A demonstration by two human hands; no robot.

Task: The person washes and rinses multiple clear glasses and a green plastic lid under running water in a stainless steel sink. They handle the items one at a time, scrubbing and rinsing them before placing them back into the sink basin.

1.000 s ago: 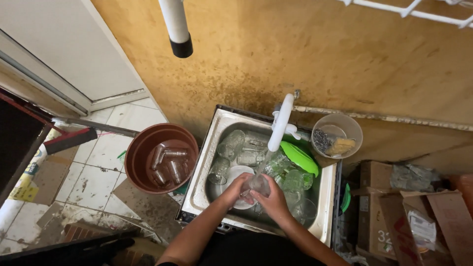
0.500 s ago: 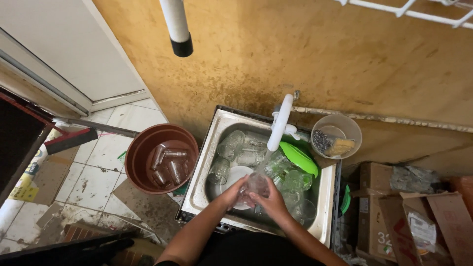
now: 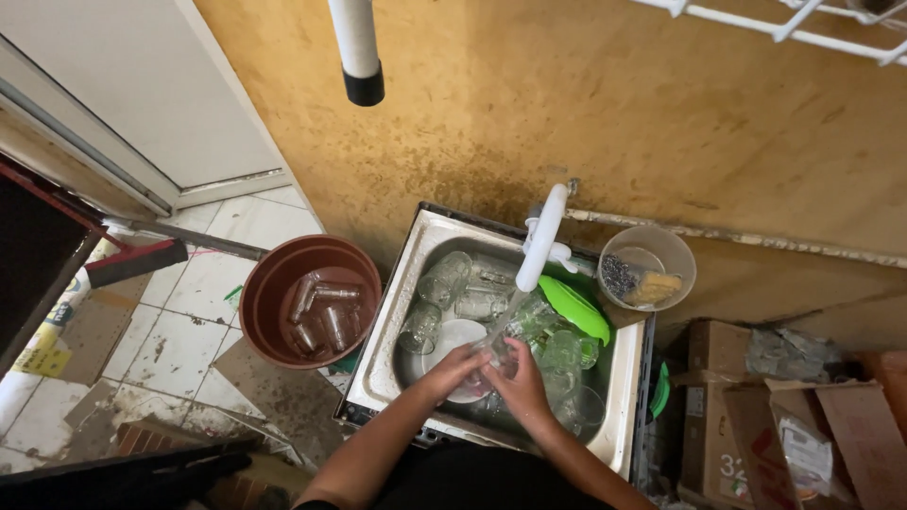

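Both my hands are over the steel sink [image 3: 389, 364], closed around one clear drinking glass [image 3: 492, 358] under the white tap [image 3: 542, 238]. My left hand [image 3: 453, 369] holds its left side and my right hand [image 3: 519, 379] wraps its right side. Several more clear glasses [image 3: 444, 280] lie in the basin around a white plate [image 3: 452, 338] and a green lid [image 3: 573, 307].
A brown plastic tub [image 3: 267, 295] with several glasses stands on the tiled floor left of the sink. A clear bowl [image 3: 667, 247] with steel wool and a sponge sits right of the tap. Cardboard boxes [image 3: 746, 406] are at the right. A white pipe [image 3: 355, 47] hangs overhead.
My hands have stayed over the sink with the glass, shifting only slightly; the view has barely moved.
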